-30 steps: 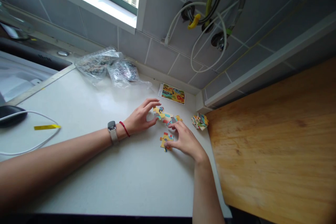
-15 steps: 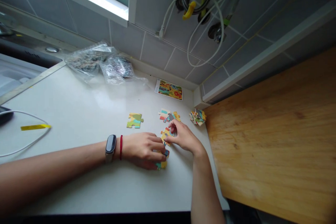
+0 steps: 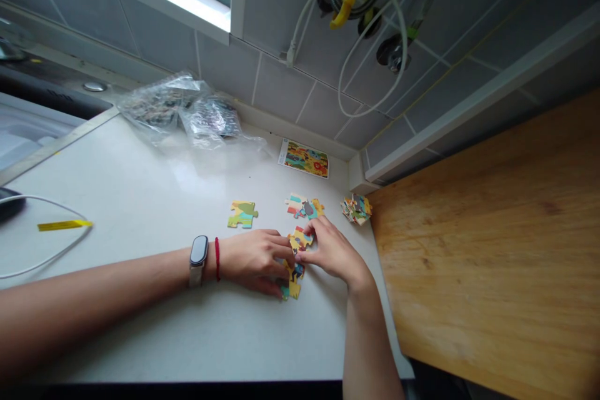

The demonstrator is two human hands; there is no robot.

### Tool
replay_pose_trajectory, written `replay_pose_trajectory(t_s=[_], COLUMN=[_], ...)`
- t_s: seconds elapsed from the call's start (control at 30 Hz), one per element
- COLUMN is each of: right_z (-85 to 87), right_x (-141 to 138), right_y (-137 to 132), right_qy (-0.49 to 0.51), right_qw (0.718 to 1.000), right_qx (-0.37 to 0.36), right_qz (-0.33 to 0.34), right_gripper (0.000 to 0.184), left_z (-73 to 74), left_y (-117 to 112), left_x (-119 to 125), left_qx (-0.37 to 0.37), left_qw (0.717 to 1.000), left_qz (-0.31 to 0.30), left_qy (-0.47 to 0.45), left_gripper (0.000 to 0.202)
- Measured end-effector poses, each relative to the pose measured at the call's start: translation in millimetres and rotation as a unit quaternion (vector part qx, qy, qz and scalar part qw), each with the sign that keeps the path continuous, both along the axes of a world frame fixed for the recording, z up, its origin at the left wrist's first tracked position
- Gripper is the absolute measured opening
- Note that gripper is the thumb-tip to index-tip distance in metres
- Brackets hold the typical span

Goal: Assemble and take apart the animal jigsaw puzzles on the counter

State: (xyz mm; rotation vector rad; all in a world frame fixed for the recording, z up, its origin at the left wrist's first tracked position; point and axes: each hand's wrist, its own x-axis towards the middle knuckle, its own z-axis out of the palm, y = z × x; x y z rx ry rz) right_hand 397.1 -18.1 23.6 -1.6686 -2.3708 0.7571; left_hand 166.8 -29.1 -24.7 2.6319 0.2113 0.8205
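My left hand (image 3: 255,259) and my right hand (image 3: 330,250) meet on the white countertop (image 3: 131,181). Between them lies a small group of colourful jigsaw pieces (image 3: 294,262). My left fingers press on its lower part, and my right fingertips grip its upper part. Part of the group is hidden under my fingers. Further up, a joined cluster of jigsaw pieces (image 3: 304,206) lies apart from both hands. A single jigsaw piece (image 3: 242,214) lies to the left, and a small pile of jigsaw pieces (image 3: 357,209) sits near the counter's right edge.
A jigsaw picture card (image 3: 304,158) lies against the tiled wall, beside clear plastic bags (image 3: 178,109) holding printed contents. A wooden board (image 3: 487,244) runs along the right. A white cable (image 3: 47,244) and yellow strip (image 3: 64,225) lie at left.
My left hand has moved in from the lower left, and the pieces under both hands now sit closer together in one group. The view has shifted only slightly.
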Motion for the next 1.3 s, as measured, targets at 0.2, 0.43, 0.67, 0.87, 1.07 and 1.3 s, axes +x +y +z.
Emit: replay_pose_trajectory(t_s=[0.2,0.43,0.67,0.87,1.07,1.3], right_z=[10.7,-5.4,-2.8,-2.2,0.1,-19.1], right_x=[0.5,8.0,5.5,5.7,20.7,59.5], right_y=[7.9,16.4,10.6,13.3,29.8,44.6], right_qy=[0.108,0.122,0.027,0.033,0.094,0.025], right_qw=[0.991,0.987,0.997,0.998,0.949,0.870], right_qx=[-0.061,-0.099,-0.041,-0.037,0.234,0.321], right_qz=[-0.045,-0.047,-0.057,-0.045,-0.191,-0.372], right_gripper=[0.012,0.019,0.049,0.044,0.022,0.050], left_z=[0.3,0.5,0.1,0.8,2.0,2.3], left_y=[2.4,3.8,5.1,6.5,5.8,6.9], left_x=[-2.5,-4.8,-4.3,-2.2,-2.6,-3.0], left_qx=[0.010,0.004,0.000,-0.028,-0.021,-0.044], left_qw=[0.999,0.999,0.998,0.994,0.994,0.994], left_qz=[0.034,0.040,0.064,0.085,0.089,0.087], left_qy=[0.024,0.027,0.017,0.056,0.062,0.040], left_gripper=[0.008,0.005,0.016,0.035,0.035,0.036])
